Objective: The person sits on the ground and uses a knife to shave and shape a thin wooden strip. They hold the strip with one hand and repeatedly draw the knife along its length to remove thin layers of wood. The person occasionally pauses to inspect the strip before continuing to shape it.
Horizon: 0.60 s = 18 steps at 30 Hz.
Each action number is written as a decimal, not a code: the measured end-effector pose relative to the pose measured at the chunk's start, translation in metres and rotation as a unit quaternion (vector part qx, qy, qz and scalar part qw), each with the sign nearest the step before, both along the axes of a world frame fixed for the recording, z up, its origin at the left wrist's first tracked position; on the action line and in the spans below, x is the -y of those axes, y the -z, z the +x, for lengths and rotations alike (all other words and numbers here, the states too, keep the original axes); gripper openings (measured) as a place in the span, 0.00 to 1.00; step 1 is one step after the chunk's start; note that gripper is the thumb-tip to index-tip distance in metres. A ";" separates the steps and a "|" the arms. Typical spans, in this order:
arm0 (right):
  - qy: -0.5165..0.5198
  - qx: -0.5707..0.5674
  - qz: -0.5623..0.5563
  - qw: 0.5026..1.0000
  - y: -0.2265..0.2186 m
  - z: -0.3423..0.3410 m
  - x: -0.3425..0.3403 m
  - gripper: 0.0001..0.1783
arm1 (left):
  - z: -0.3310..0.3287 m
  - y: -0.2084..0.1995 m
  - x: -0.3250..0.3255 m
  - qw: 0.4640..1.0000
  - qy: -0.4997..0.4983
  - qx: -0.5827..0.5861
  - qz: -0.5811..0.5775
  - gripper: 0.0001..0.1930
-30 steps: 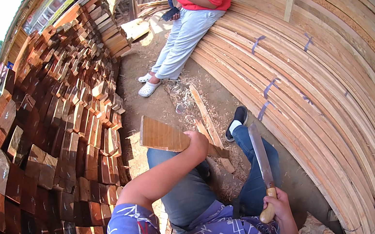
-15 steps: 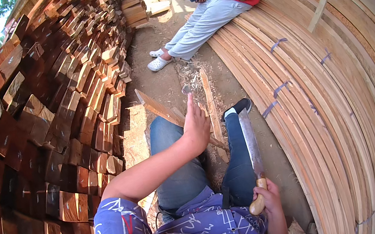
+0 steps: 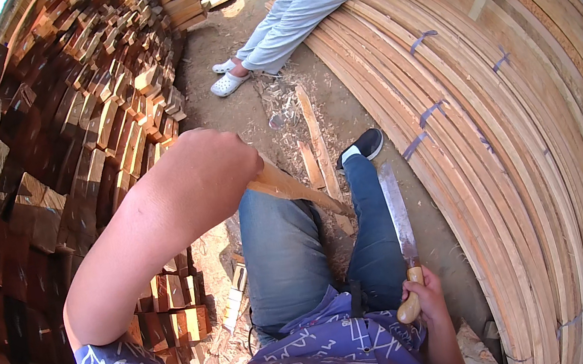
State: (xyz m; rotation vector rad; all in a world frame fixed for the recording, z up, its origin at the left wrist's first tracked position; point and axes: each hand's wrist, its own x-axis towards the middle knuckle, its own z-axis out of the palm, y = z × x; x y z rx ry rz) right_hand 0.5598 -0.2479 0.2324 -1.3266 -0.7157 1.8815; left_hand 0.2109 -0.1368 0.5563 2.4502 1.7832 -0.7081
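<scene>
My left hand (image 3: 216, 165) is raised close to the camera and grips the top end of a flat wooden piece (image 3: 292, 188) that slants down between my knees. My right hand (image 3: 420, 297) rests by my right thigh, shut on the wooden handle of a long-bladed knife (image 3: 397, 215) whose blade points away from me along my leg. I sit on the ground in blue jeans and a dark shoe (image 3: 362, 146).
Stacked cut wood blocks (image 3: 59, 158) rise on my left. A large pile of long curved planks (image 3: 529, 144) fills the right. Another person (image 3: 294, 6) in a red top sits on the planks ahead. Loose sticks (image 3: 313, 133) and shavings lie on the dirt between.
My left hand has lifted with the wooden piece and come much nearer the camera. The right hand and knife have stayed by my leg. The view has tilted down.
</scene>
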 end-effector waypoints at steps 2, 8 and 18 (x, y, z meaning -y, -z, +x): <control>0.036 0.028 0.017 0.999 -0.007 0.011 -0.003 0.12 | -0.016 0.028 -0.025 0.986 0.062 0.154 0.025 0.09; 0.033 -0.015 0.069 0.997 -0.035 -0.019 -0.022 0.18 | -0.042 0.058 -0.043 0.962 0.072 0.243 0.104 0.15; -0.006 0.027 0.136 0.990 -0.070 -0.010 -0.017 0.23 | -0.065 0.016 -0.053 0.933 -0.076 0.313 0.160 0.23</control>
